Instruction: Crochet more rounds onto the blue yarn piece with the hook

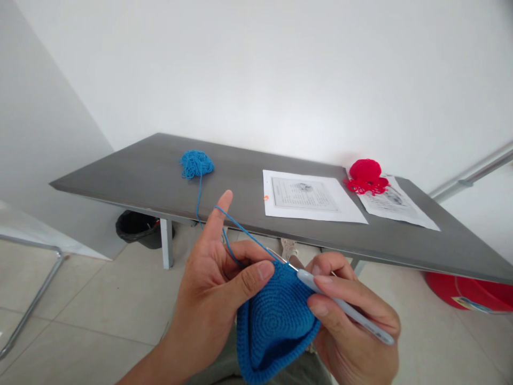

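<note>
My left hand (218,278) pinches the upper left edge of a round blue crochet piece (276,315), worked in rings with a curled rim. Its index finger points up, and blue yarn (244,231) runs over it to the crochet work. In my right hand (352,315) is a crochet hook (344,307) with a pale grey handle, held like a pen. The hook's metal shaft lies at the top edge of the piece, near my left thumb. From the finger, the strand leads back to a loose blue yarn ball (196,163) on the table.
A dark grey table (236,160) stands against the white wall. On it lie a printed sheet (312,196) and a second sheet (412,208) with red yarn (365,174) on top. Below are a black-lined bin (138,227) and a red bucket (449,289). A metal frame (44,291) is at left.
</note>
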Action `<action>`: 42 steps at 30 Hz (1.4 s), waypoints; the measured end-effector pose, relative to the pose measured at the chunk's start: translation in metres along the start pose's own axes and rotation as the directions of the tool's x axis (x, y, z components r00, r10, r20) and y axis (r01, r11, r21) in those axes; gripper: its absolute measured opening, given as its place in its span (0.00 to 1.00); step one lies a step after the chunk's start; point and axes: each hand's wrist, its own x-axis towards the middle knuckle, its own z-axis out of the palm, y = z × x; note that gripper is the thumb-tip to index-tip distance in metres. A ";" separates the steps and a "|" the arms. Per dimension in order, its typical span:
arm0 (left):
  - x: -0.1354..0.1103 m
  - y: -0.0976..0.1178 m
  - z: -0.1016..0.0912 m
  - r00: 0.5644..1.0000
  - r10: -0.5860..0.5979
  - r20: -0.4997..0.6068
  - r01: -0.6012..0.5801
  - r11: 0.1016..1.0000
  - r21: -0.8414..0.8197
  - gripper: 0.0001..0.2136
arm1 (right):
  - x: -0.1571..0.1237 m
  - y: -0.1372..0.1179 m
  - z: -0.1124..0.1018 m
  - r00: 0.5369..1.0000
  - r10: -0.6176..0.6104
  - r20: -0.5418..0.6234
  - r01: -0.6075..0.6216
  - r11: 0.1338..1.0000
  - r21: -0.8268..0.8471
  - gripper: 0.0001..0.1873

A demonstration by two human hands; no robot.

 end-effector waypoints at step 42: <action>0.015 0.006 0.002 0.992 0.088 -0.091 -0.086 0.996 0.032 0.36 | 0.000 -0.001 -0.007 0.986 -0.029 0.161 0.052 0.989 -0.138 0.15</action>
